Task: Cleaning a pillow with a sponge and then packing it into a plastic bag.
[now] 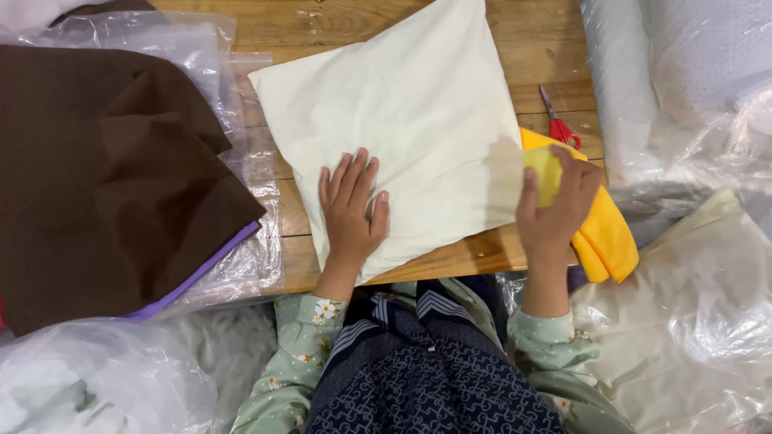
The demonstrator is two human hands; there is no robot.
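A cream pillow lies flat on the wooden table, turned like a diamond. My left hand rests palm down on its near corner, fingers spread. My right hand grips the pillow's right edge together with a folded yellow cloth that sticks out from under that edge and hangs over the table's front right.
Red-handled scissors lie on the table right of the pillow. Dark brown fabric with a purple edge sits on clear plastic at left. Plastic-wrapped pillows are stacked at right, and more plastic bags lie at lower right and lower left.
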